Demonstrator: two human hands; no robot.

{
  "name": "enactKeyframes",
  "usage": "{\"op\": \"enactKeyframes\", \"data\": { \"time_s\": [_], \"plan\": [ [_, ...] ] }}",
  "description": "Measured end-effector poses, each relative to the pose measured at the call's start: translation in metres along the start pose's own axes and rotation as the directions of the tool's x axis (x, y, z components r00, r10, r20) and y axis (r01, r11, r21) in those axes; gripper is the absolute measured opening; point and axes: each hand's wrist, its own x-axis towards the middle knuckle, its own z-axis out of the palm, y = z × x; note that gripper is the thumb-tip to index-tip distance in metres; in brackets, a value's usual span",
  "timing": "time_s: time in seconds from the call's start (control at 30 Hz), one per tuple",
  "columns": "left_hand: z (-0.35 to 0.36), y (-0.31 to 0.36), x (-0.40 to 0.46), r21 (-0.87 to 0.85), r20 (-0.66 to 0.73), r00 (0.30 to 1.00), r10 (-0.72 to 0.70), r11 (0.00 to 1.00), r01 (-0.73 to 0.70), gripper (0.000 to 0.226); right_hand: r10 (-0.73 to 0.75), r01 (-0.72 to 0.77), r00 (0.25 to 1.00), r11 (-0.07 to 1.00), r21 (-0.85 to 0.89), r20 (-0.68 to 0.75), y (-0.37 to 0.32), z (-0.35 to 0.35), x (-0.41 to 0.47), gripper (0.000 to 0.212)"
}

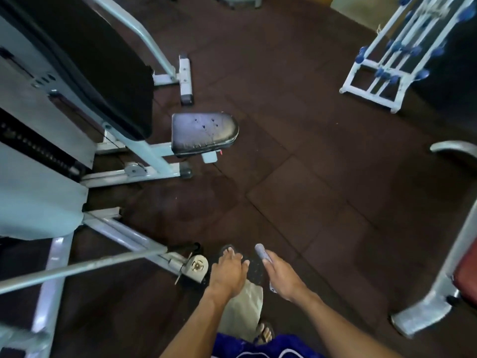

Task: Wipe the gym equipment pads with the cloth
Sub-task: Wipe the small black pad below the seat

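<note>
Cloth [261, 252] rolled into a grey-blue wad, gripped in the right hand [282, 276], one end poking out past the fingers toward the seat pad [205, 133], a second bit showing below the palm. Right hand closed around it, knuckles up, low in view and well short of the seat pad. Left hand [227, 273] just beside the right, holding nothing, fingers loosely curled and pointing down; between the two hands a dark dotted patch, too unclear to name.

Seat pad black and worn, with small holes on top, mounted on a pale blue frame [144, 153], well apart from both hands. Back pad [103, 65] to the left of the seat pad, large and black, tilted, its lower edge just beside the seat. Weight stack [36, 148] further left of the seat pad, behind pale panels. Long grey bar [85, 266] below the seat pad, slanting across toward the left hand, ending near a small pulley [197, 266].

Dark brown floor [309, 164] of rubber tiles around the seat pad. White rack [382, 73] with blue knobs far right of the seat pad, against the wall. Red pad [467, 277] on a grey frame at the right edge, nearer the right hand than the seat pad. Sandalled foot [264, 333] and blue shorts [260, 347] at the bottom edge, below the hands.
</note>
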Motion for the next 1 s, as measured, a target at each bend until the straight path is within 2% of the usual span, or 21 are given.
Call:
{"op": "enactKeyframes", "data": {
  "time_s": [0.33,0.43,0.6,0.83,0.9,1.0],
  "plan": [
    [-0.148,-0.037,0.142,0.001,-0.089,0.995,-0.033,0.999,0.033,0.042,-0.011,0.014,0.999,0.997,0.081,-0.038,-0.101,-0.084,0.172,0.040],
    [-0.187,-0.049,0.182,-0.007,-0.113,0.993,-0.039,0.999,0.039,0.042,-0.040,0.040,0.999,0.996,0.074,-0.013,-0.134,-0.102,0.220,0.034],
    [-0.241,-0.070,0.261,-0.059,-0.182,0.978,-0.105,0.994,0.096,0.042,-0.049,0.048,0.997,0.999,0.018,0.051,-0.171,-0.124,0.321,0.042],
    [-0.292,-0.104,0.388,-0.155,-0.289,0.938,-0.192,0.976,0.152,0.040,-0.175,0.176,0.980,0.984,0.003,0.098,-0.212,-0.154,0.463,0.043],
    [-0.299,-0.121,0.427,-0.174,-0.339,0.922,-0.188,0.975,0.135,0.040,-0.194,0.194,0.978,0.981,0.009,0.076,-0.215,-0.156,0.507,0.043],
    [-0.309,-0.150,0.484,-0.184,-0.419,0.892,-0.167,0.978,0.097,0.042,-0.190,0.187,0.981,0.980,-0.068,-0.034,-0.216,-0.156,0.572,0.045]
  ]
}}
